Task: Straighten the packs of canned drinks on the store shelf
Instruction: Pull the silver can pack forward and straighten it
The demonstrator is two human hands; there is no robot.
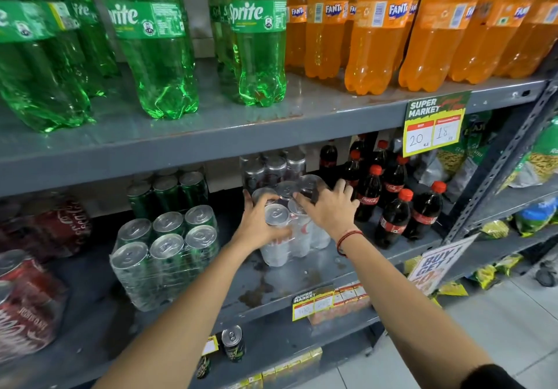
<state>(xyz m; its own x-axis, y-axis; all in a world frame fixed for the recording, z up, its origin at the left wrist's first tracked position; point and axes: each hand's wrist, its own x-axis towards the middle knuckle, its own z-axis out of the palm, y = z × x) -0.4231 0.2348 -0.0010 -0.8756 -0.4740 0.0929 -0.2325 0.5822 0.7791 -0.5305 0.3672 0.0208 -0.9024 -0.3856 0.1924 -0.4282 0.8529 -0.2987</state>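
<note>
Left hand [260, 222] and right hand [327, 207] both grasp the shrink-wrapped pack of silver cans [294, 231], which stands on the grey middle shelf [302, 280]. Green can pack [164, 252] sits to its left, cola bottles [392, 201] to its right.
</note>
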